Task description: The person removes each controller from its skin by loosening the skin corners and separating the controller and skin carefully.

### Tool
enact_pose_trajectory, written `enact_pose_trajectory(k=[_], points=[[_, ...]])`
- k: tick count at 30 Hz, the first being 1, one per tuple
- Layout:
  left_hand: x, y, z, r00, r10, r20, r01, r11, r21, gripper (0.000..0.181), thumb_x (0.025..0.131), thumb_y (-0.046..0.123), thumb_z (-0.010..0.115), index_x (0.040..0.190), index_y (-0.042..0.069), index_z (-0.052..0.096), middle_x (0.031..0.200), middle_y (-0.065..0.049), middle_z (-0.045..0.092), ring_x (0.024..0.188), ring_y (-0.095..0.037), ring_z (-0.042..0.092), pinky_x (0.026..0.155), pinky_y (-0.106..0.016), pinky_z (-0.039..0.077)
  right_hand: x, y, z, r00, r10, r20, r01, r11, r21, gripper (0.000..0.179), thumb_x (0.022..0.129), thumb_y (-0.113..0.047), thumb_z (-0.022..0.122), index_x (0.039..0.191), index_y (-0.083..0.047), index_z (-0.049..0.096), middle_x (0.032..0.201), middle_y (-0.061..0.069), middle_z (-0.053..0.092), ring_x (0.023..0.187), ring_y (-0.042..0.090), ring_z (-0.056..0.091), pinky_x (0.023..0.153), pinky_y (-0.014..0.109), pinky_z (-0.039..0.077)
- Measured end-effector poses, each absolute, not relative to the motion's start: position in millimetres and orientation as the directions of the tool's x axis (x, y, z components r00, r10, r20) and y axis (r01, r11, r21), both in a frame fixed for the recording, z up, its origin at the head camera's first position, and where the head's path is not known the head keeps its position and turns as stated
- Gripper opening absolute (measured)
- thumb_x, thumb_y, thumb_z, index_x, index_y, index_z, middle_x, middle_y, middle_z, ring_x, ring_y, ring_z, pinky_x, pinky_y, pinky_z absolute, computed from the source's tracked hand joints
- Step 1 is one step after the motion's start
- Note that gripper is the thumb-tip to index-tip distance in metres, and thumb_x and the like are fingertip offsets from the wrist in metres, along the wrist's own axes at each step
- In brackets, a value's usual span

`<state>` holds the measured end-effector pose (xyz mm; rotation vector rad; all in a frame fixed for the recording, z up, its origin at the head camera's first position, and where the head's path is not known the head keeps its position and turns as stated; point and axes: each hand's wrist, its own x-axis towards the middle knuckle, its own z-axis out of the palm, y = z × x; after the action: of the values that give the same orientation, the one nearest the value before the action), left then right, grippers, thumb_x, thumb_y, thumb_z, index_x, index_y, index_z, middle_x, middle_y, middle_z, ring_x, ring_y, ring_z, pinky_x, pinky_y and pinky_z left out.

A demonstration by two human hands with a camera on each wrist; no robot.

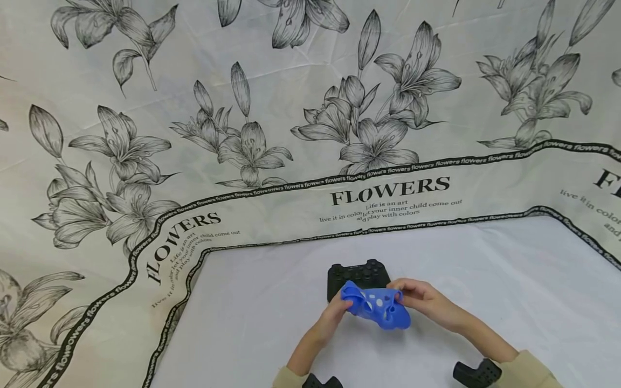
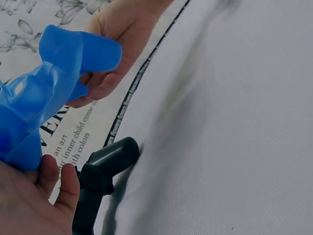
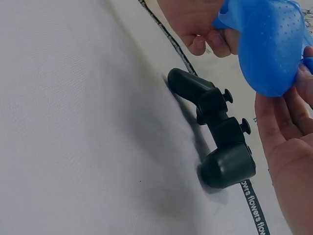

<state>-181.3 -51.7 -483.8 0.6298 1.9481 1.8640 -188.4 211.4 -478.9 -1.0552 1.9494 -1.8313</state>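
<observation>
A blue silicone game controller cover (image 1: 383, 312) is held up between both hands, its round cutouts showing in the head view. My left hand (image 1: 331, 314) pinches its left end, thumb on the near side. At the other end, my right hand (image 1: 421, 297) grips the cover's edge between thumb and fingers. The right wrist view shows dotted texture on one rounded grip of the cover (image 3: 271, 49). Just behind the cover, a black game controller (image 1: 358, 273) rests on the white cloth, partly hidden by it in the head view. Neither hand touches this controller.
A white cloth (image 1: 252, 302) covers the table. Behind it rises a flower-printed fabric (image 1: 271, 210) with black lettered bands. Black devices (image 1: 477, 373) are strapped near both wrists, over beige sleeves (image 1: 526, 372).
</observation>
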Motion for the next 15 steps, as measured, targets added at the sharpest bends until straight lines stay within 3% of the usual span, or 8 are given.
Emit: enact_pose_trajectory(k=[2,5,8,10,14,15], points=[[-181.1,-50.8,-483.8,-0.842,0.538,0.035,0.056,0.023,0.998,0.07,0.089,0.033,0.034,0.145,-0.008,0.022,0.145,-0.024,0.035,0.138,-0.034,0.029,0.115,-0.056,0.017,-187.8,211.4,-477.7,-0.713,-0.641,0.283,-0.337,-0.04,-0.94,0.023,0.101,-0.001,0.04,0.116,-0.001,0.057,0.117,-0.012,0.06,0.108,0.001,0.058,0.091,0.019,0.05],[-180.9,-50.0,-482.9,-0.858,0.512,0.036,0.037,-0.008,0.999,0.064,0.093,0.031,0.031,0.142,-0.009,0.028,0.144,-0.022,0.039,0.134,-0.026,0.036,0.115,-0.047,0.023,-187.6,212.3,-475.1,-0.728,-0.626,0.278,-0.347,-0.013,-0.938,0.023,0.1,-0.001,0.042,0.119,0.004,0.055,0.112,-0.012,0.062,0.102,0.001,0.06,0.087,0.02,0.051],[-180.7,-50.7,-481.9,-0.876,0.48,0.041,0.01,-0.067,0.998,0.05,0.094,0.023,0.03,0.129,-0.011,0.041,0.121,-0.008,0.055,0.114,-0.01,0.047,0.106,-0.034,0.031,-188.5,215.0,-472.3,-0.739,-0.622,0.258,-0.345,0.021,-0.938,0.024,0.101,-0.003,0.043,0.12,0.006,0.053,0.109,-0.013,0.064,0.099,0.001,0.061,0.085,0.02,0.052],[-180.7,-51.8,-480.7,-0.882,0.469,0.046,-0.003,-0.103,0.995,0.038,0.092,0.017,0.03,0.116,-0.005,0.048,0.104,0.005,0.054,0.101,-0.002,0.047,0.1,-0.028,0.033,-189.4,217.0,-470.7,-0.736,-0.635,0.235,-0.331,0.033,-0.943,0.025,0.101,-0.003,0.041,0.121,0.007,0.053,0.11,-0.013,0.064,0.1,0.001,0.061,0.087,0.019,0.051],[-183.8,-55.2,-480.1,-0.871,0.485,0.073,0.006,-0.139,0.99,0.021,0.089,0.012,0.032,0.093,0.01,0.052,0.082,0.016,0.051,0.088,-0.001,0.049,0.096,-0.025,0.033,-190.6,220.2,-468.9,-0.705,-0.68,0.202,-0.296,0.023,-0.955,0.029,0.103,-0.004,0.036,0.124,0.008,0.051,0.113,-0.012,0.064,0.105,0.001,0.059,0.091,0.018,0.048],[-184.8,-56.3,-479.9,-0.863,0.499,0.087,0.015,-0.147,0.989,0.023,0.089,0.011,0.032,0.091,0.004,0.054,0.082,0.018,0.053,0.088,0.0,0.05,0.097,-0.025,0.033,-190.9,220.9,-468.8,-0.695,-0.691,0.2,-0.293,0.019,-0.956,0.029,0.103,-0.004,0.035,0.125,0.008,0.05,0.114,-0.012,0.064,0.106,0.001,0.059,0.092,0.018,0.048]])
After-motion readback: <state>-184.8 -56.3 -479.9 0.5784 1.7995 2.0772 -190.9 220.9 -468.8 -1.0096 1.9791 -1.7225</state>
